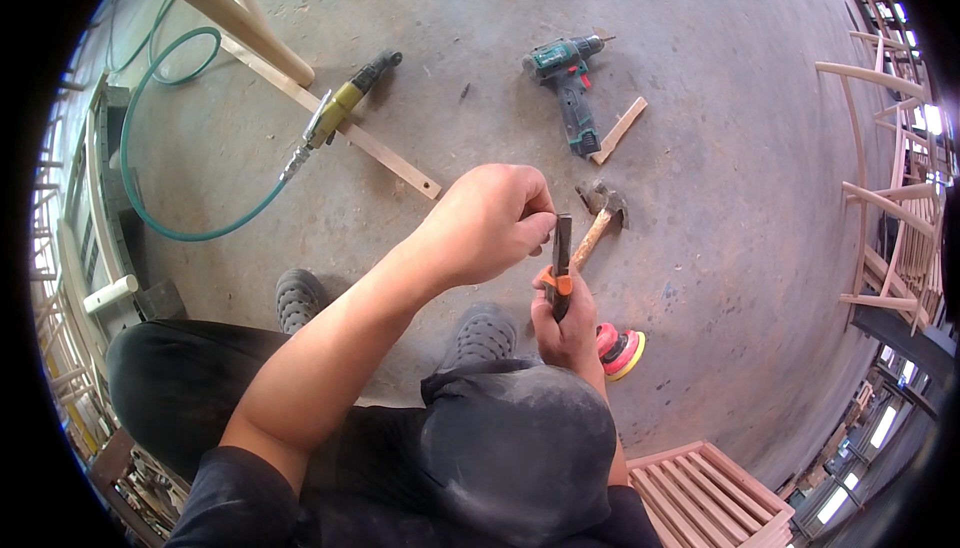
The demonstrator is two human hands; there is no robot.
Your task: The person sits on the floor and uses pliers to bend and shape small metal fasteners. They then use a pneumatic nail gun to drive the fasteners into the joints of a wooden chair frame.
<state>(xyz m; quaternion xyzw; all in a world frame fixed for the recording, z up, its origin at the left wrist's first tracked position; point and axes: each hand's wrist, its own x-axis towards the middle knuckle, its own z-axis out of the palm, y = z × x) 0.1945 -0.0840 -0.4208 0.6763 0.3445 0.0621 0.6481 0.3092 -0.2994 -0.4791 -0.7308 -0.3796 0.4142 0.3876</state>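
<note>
My right hand [570, 333] is wrapped round a dark, narrow flat-bladed tool [563, 240] with an orange part near its middle. The tool stands nearly upright in the picture; its exact kind is unclear. My left hand [503, 216] reaches across with curled fingers, thumb and forefinger pinched close beside the tool's upper end. Whatever lies between those fingertips is hidden or too small to name. Just beyond the tool, a hammer [597, 233] with a worn wooden handle rests on the floor.
A green cordless drill [563, 73] lies ahead beside a small wood strip [622, 128]. At left, an air ratchet [335, 116] on a green hose [150, 213] lies over a wooden bar [390, 163]. A red sander [620, 350] and slatted wooden panel [700, 493] are at right.
</note>
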